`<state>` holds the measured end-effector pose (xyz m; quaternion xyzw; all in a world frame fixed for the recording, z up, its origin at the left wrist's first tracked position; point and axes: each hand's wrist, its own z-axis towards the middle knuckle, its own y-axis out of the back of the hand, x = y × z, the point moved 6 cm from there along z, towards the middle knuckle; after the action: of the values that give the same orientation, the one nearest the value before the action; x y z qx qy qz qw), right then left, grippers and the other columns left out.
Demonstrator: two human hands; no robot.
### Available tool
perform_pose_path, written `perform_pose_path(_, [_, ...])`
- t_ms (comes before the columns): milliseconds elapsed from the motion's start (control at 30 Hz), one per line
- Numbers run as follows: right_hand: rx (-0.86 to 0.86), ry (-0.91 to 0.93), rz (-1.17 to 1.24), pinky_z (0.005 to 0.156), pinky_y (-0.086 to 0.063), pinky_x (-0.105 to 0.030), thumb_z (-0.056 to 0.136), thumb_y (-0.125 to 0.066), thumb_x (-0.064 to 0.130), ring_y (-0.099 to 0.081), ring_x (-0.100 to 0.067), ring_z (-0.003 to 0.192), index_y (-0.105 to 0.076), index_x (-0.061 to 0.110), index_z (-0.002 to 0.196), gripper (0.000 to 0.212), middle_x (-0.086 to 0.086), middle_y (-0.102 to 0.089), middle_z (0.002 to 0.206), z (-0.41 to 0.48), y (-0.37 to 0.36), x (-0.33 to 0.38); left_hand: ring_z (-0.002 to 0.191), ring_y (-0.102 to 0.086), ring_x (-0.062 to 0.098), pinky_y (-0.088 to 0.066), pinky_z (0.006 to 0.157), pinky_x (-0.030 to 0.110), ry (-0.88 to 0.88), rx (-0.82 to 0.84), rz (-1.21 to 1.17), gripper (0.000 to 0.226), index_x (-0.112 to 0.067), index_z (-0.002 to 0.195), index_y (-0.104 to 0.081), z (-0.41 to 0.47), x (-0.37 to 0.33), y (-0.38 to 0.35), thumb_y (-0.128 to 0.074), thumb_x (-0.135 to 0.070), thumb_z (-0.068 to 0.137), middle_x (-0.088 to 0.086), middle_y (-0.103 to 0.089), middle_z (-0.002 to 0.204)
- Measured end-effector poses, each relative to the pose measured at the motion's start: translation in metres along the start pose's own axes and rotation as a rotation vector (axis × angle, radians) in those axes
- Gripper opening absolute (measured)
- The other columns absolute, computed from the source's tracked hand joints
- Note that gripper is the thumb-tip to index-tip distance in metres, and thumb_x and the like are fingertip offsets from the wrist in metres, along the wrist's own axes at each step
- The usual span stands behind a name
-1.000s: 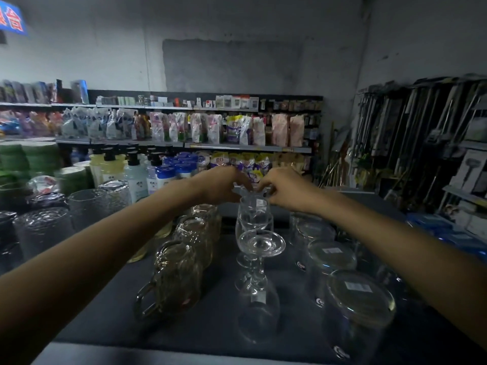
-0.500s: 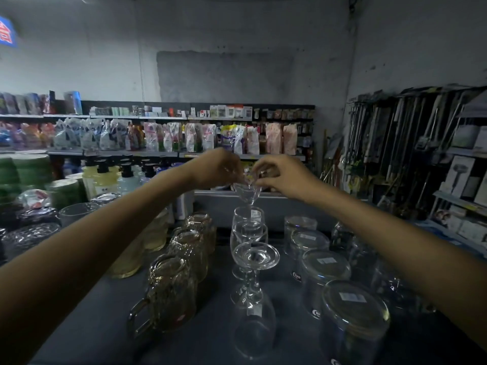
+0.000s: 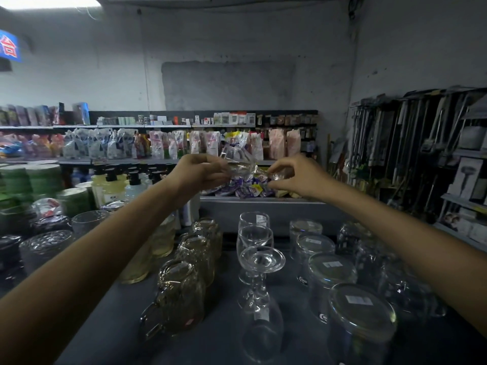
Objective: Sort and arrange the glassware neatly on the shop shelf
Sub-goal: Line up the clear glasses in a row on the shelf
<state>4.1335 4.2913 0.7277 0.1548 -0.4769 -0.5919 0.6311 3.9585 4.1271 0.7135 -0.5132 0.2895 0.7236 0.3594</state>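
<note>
Fingers of the left hand [image 3: 199,175] grip a wine glass [image 3: 238,164], right hand [image 3: 296,177] pinches its stem end; slipping, it could smash stemware [image 3: 254,234] below

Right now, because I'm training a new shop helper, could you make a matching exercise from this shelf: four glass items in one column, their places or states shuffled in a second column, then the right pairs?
Things:
1. lifted glass
2. nearest stemmed glass
3. amber mugs
4. labelled tumblers

Places or states:
a. row right of the upright stemmed glasses, bases up
b. held in the air by the left hand and right hand
c. inverted, foot on top
d. row left of the upright stemmed glasses

Pairs: 1-b, 2-c, 3-d, 4-a
</note>
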Motion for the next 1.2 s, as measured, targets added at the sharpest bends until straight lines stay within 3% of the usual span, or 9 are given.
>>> perform_pose_path(133, [-0.127,-0.024,0.110,0.084,-0.060,-0.037,0.088,-0.077,0.020,-0.071,-0.015,0.087,-0.072,0.015,0.098,0.013,0.005,-0.071,0.103,-0.001,0.009,0.001,0.114,-0.071,0.034,-0.061,0.092,0.033,0.103,0.046,-0.168,0.031,0.012,0.124,-0.061,-0.008,0.014,-0.002,-0.060,-0.009,0.100,0.029,-0.069,0.123])
perform_pose_path(267, [-0.197,-0.095,0.196,0.068,-0.059,-0.022,0.085,-0.078,0.021,-0.067,-0.009,0.075,-0.070,0.015,0.101,0.020,0.002,-0.070,0.101,0.005,0.014,0.006,0.121,-0.065,0.042,-0.062,0.088,0.041,0.173,0.011,-0.266,0.035,0.009,0.133,-0.053,-0.013,0.022,-0.009,-0.057,-0.008,0.102,0.035,-0.063,0.129])
perform_pose_path(467, [-0.375,-0.044,0.093,0.062,-0.045,-0.007,0.079,-0.082,0.020,-0.059,0.003,0.079,-0.074,0.016,0.112,0.034,0.006,-0.070,0.101,0.016,0.025,0.019,0.104,-0.072,0.034,-0.058,0.094,0.051,0.050,-0.020,0.392,0.041,-0.007,0.133,-0.054,-0.006,0.019,-0.004,-0.068,-0.023,0.099,0.019,-0.070,0.118])
perform_pose_path(533, [-0.346,0.011,0.012,0.069,-0.049,-0.004,0.080,-0.082,0.018,-0.060,0.005,0.078,-0.076,0.014,0.110,0.031,0.004,-0.073,0.100,0.024,0.021,0.028,0.101,-0.071,0.025,-0.059,0.089,0.043,-0.080,0.014,0.560,0.044,-0.010,0.133,-0.056,0.001,0.010,-0.011,-0.072,-0.025,0.096,0.012,-0.069,0.119])
perform_pose_path(633, [-0.277,0.036,-0.034,0.086,-0.060,-0.030,0.079,-0.083,0.016,-0.068,-0.010,0.088,-0.077,0.012,0.112,0.034,-0.003,-0.076,0.105,0.035,0.010,0.030,0.107,-0.068,0.017,-0.057,0.094,0.040,-0.179,0.116,0.708,0.043,-0.015,0.130,-0.065,0.010,0.005,-0.031,-0.077,-0.029,0.091,0.005,-0.071,0.121])
perform_pose_path(700, [-0.219,0.046,-0.049,0.090,-0.060,-0.035,0.078,-0.083,0.016,-0.069,-0.014,0.095,-0.077,0.012,0.112,0.035,-0.005,-0.076,0.108,0.038,0.000,0.028,0.103,-0.071,0.014,-0.058,0.093,0.035,-0.173,0.190,0.679,0.034,-0.013,0.121,-0.073,0.016,0.011,-0.042,-0.078,-0.026,0.090,0.003,-0.076,0.113])
perform_pose_path(867, [-0.116,0.051,-0.002,0.093,-0.058,-0.032,0.079,-0.085,0.019,-0.069,-0.014,0.101,-0.075,0.013,0.114,0.036,-0.003,-0.075,0.113,0.039,-0.026,0.020,0.100,-0.073,0.027,-0.056,0.086,0.039,-0.087,0.267,0.611,0.023,-0.011,0.111,-0.077,0.027,0.034,-0.052,-0.076,-0.024,0.093,0.010,-0.078,0.105])
perform_pose_path(1067, [0.013,0.007,0.035,0.083,-0.055,-0.022,0.079,-0.087,0.026,-0.065,-0.009,0.099,-0.073,0.015,0.118,0.043,0.001,-0.072,0.112,0.036,-0.051,0.009,0.087,-0.075,0.017,-0.059,0.087,0.043,-0.006,0.240,0.596,0.015,-0.008,0.103,-0.079,0.038,0.062,-0.043,-0.077,-0.016,0.091,0.008,-0.080,0.097])
perform_pose_path(1200, [0.218,-0.057,0.066,0.083,-0.054,-0.023,0.077,-0.090,0.028,-0.068,-0.018,0.104,-0.068,0.011,0.125,0.055,-0.001,-0.069,0.104,0.035,-0.065,0.003,0.098,-0.074,0.035,-0.060,0.091,0.051,0.006,0.301,0.659,0.021,0.001,0.103,-0.077,0.034,0.074,-0.044,-0.076,-0.016,0.092,0.017,-0.078,0.098])
